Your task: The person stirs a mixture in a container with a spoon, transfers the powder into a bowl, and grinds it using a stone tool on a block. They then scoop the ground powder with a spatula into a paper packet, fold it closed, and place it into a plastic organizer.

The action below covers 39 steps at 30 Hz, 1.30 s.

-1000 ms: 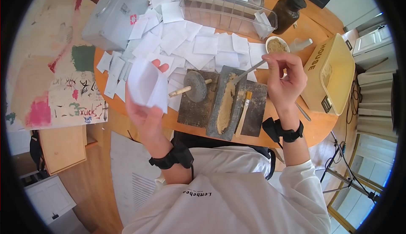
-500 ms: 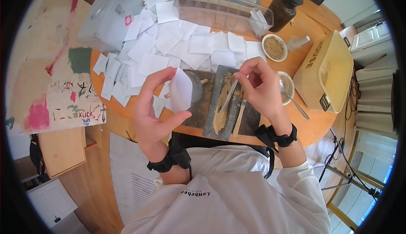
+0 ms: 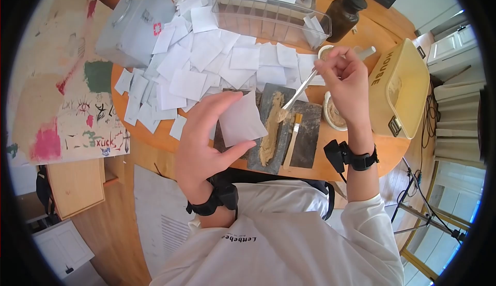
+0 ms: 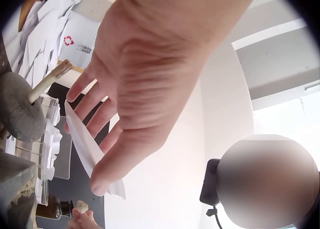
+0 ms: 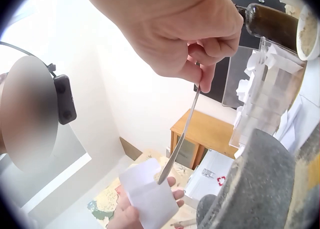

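The left hand [image 3: 202, 141] holds a small white paper packet [image 3: 242, 120] between thumb and fingers, just left of a grey stone trough [image 3: 272, 131] with tan powder along its channel. Between the right hand's [image 3: 347, 81] thumb and fingers is the end of a thin metal spatula [image 3: 305, 85], its flat tip over the trough's upper part. In the right wrist view the spatula [image 5: 177, 149] slants down, its blade overlapping the packet [image 5: 150, 194]. The left wrist view shows the packet [image 4: 82, 141] edge-on against the left hand [image 4: 145, 84].
A wooden-handled brush [image 3: 293, 144] lies right of the trough on a dark board [image 3: 310, 131]. Behind are scattered white packets [image 3: 204, 48] and a clear divided box [image 3: 263, 22]. Around them stand a metal case [image 3: 132, 25], a brown bottle [image 3: 343, 17], a bowl [image 3: 333, 118] and a yellow bin [image 3: 385, 97].
The right hand has risen and moved right from over the trough, drawing the spatula tip up out of its middle. The left hand has shifted right, with the packet turned broad side up.
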Available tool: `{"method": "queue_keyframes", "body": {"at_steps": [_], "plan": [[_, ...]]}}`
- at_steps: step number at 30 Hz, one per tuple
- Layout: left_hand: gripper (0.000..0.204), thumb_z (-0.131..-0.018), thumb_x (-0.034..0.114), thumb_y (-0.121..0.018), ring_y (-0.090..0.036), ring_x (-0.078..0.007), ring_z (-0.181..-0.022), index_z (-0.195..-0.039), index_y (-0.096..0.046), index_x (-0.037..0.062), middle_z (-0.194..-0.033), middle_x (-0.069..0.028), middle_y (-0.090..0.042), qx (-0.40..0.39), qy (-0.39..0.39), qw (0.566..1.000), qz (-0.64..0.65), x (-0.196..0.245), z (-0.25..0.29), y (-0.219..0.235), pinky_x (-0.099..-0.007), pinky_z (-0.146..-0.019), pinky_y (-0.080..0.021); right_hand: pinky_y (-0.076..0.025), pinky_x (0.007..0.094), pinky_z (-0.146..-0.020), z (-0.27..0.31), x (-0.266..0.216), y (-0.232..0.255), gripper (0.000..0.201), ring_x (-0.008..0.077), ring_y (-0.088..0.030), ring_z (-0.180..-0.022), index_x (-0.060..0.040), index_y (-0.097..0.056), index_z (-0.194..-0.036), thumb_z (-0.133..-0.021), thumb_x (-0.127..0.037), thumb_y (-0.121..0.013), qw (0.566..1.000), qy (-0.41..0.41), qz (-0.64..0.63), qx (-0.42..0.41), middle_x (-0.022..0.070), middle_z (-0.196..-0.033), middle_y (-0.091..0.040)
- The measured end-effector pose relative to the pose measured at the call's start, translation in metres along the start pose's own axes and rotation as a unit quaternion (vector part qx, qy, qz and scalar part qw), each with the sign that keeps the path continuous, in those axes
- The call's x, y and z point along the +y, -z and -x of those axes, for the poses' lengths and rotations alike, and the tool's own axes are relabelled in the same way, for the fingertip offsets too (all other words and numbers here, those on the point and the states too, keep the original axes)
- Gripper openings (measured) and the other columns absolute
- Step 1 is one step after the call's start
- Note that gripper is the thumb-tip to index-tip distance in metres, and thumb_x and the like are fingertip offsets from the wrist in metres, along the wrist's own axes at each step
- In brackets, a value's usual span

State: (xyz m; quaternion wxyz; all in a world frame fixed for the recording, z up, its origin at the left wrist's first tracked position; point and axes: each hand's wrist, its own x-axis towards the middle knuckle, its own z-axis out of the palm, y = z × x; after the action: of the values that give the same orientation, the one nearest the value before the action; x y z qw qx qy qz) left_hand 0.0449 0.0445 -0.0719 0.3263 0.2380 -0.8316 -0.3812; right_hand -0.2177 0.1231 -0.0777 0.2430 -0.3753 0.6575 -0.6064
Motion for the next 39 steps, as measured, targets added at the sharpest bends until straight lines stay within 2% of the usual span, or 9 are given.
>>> {"method": "queue_keyframes", "body": {"at_steps": [8,12,14,20,26,28,31,37,39], "plan": [[0.069,-0.061,0.013,-0.086,-0.059,-0.0297,-0.110,-0.124,-0.059,0.0010,-0.120,-0.0147,-0.061,-0.038,-0.027,0.999,-0.020,0.005,-0.008,-0.016,-0.0377,-0.095,-0.045,-0.029,0.0174,-0.048,0.005,-0.023,-0.021,0.017,-0.0025,-0.040,-0.054,-0.0035,-0.054,-0.093,-0.086,-0.001,-0.070,0.997,0.067,-0.013,0.021,-0.0055,-0.066,-0.057],[0.069,-0.061,0.013,-0.086,-0.059,-0.0299,-0.109,-0.123,-0.060,0.0022,-0.120,-0.0144,-0.062,-0.017,-0.040,0.998,0.055,0.006,-0.012,-0.023,-0.0380,-0.094,-0.045,-0.029,0.0196,-0.043,0.033,-0.033,-0.034,0.018,0.0019,-0.043,-0.052,-0.0058,-0.057,-0.089,-0.082,0.002,-0.071,0.971,0.210,0.101,0.049,-0.0025,-0.067,-0.060],[0.068,-0.061,0.011,-0.086,-0.059,-0.0305,-0.108,-0.123,-0.060,0.0046,-0.120,-0.0138,-0.062,-0.014,-0.035,0.994,0.099,0.005,-0.011,-0.023,-0.0377,-0.093,-0.046,-0.034,0.0220,-0.043,0.040,-0.029,-0.030,0.021,0.0092,-0.046,-0.051,-0.0113,-0.059,-0.089,-0.081,0.002,-0.073,0.879,0.464,0.115,-0.002,0.0012,-0.077,-0.067],[0.074,-0.056,0.011,-0.088,-0.058,-0.0289,-0.110,-0.124,-0.060,0.0010,-0.123,-0.0145,-0.062,0.025,-0.072,0.983,0.166,-0.009,-0.007,-0.019,-0.0382,-0.095,-0.045,-0.037,0.0260,-0.045,0.061,-0.036,-0.006,0.031,0.0168,-0.052,-0.055,-0.0170,-0.051,-0.088,-0.081,0.002,-0.074,0.830,0.553,0.053,0.044,0.0070,-0.095,-0.070],[0.073,-0.057,0.008,-0.085,-0.056,-0.0298,-0.115,-0.125,-0.059,-0.0003,-0.126,-0.0152,-0.060,0.044,-0.067,0.982,0.172,-0.023,0.001,-0.013,-0.0393,-0.099,-0.041,-0.041,0.0242,-0.048,0.045,-0.021,-0.001,0.030,0.0130,-0.054,-0.055,-0.0123,-0.050,-0.084,-0.081,0.006,-0.073,0.853,0.480,0.026,0.200,0.0118,-0.085,-0.069],[0.077,-0.059,0.010,-0.084,-0.055,-0.0310,-0.115,-0.128,-0.055,-0.0007,-0.127,-0.0173,-0.060,0.067,-0.101,0.969,0.214,-0.031,0.003,-0.013,-0.0411,-0.100,-0.041,-0.040,0.0226,-0.048,0.040,-0.009,-0.001,0.022,0.0095,-0.053,-0.053,-0.0092,-0.060,-0.094,-0.082,0.004,-0.072,0.946,0.279,0.097,0.135,0.0094,-0.080,-0.069],[0.078,-0.072,0.019,-0.079,-0.057,-0.0357,-0.116,-0.138,-0.042,-0.0013,-0.130,-0.0223,-0.056,0.104,-0.072,0.945,0.301,-0.027,0.007,-0.018,-0.0434,-0.099,-0.043,-0.041,0.0239,-0.047,0.028,-0.006,-0.007,0.026,0.0094,-0.053,-0.051,-0.0070,-0.065,-0.108,-0.083,-0.002,-0.071,0.975,0.130,0.178,0.009,0.0060,-0.077,-0.069],[0.074,-0.094,0.048,-0.053,-0.059,-0.0440,-0.113,-0.144,-0.034,-0.0035,-0.135,-0.0287,-0.049,0.185,0.041,0.903,0.384,-0.006,0.000,-0.016,-0.0473,-0.095,-0.048,-0.047,0.0311,-0.053,0.016,0.013,-0.021,0.016,0.0180,-0.058,-0.055,-0.0079,-0.072,-0.099,-0.083,-0.010,-0.071,0.950,0.145,0.270,-0.052,0.0042,-0.075,-0.070],[0.065,-0.099,0.044,-0.038,-0.061,-0.0442,-0.106,-0.144,-0.035,-0.0027,-0.133,-0.0287,-0.051,0.225,0.101,0.830,0.500,0.003,-0.003,-0.021,-0.0468,-0.088,-0.052,-0.048,0.0324,-0.054,0.012,0.014,-0.023,0.016,0.0195,-0.059,-0.058,-0.0082,-0.072,-0.098,-0.082,-0.012,-0.072,0.938,0.183,0.288,-0.058,0.0040,-0.074,-0.069]]}}
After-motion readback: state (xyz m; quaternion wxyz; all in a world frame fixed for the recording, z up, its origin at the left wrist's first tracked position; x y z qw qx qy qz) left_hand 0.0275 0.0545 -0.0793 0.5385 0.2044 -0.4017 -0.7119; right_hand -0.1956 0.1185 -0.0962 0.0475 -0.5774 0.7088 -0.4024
